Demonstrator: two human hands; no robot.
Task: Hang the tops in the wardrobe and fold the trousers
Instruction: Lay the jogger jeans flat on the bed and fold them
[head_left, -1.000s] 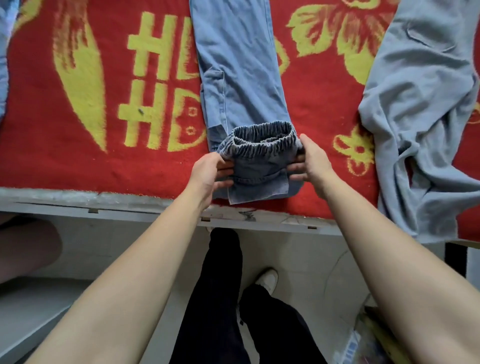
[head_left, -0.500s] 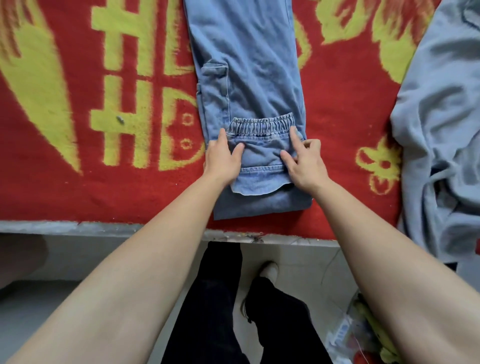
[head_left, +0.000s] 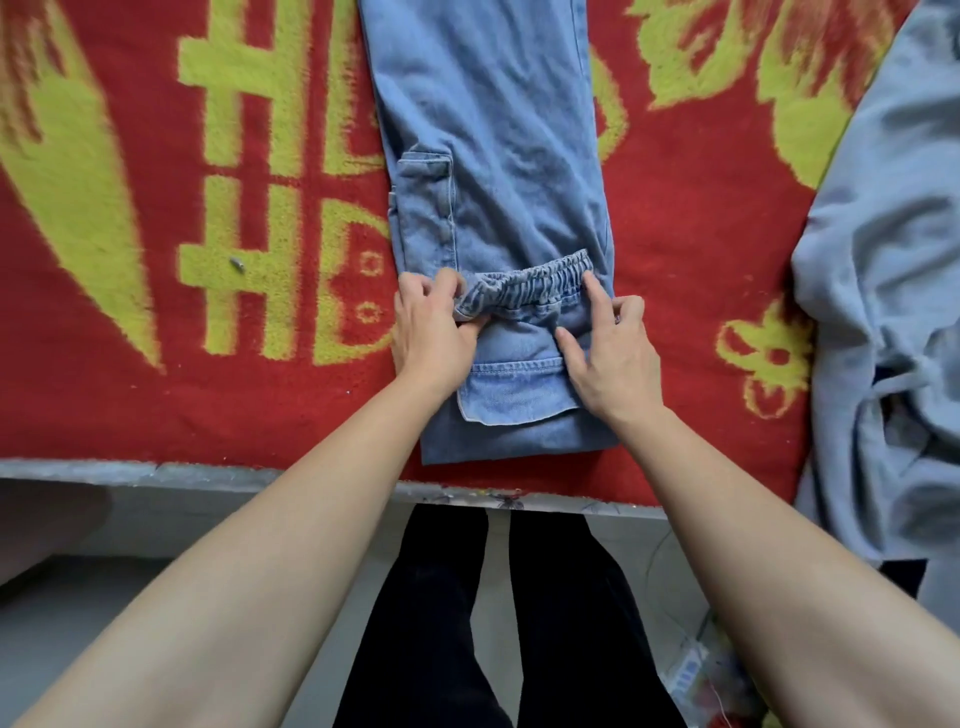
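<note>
Snugly pinched between left hand (head_left: 431, 332) and right hand (head_left: 618, 358): jeans waistband (head_left: 535, 278).

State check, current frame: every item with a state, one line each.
Blue denim trousers: flat on red-and-yellow blanket, waist end folded over the legs.
Gathered elastic waistband: left end lifted, bunched.
Left hand: pinches waistband's left end.
Right hand: index finger and thumb on fold's right edge; grip unclear.
Grey-blue garment: crumpled, unfolded, right of trousers.

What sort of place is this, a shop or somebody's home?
Probably a home bedroom: a fluffy red blanket with yellow-green patterns covers what looks like a bed, with light blue denim trousers laid on it and a grey sweatshirt beside them.
</note>
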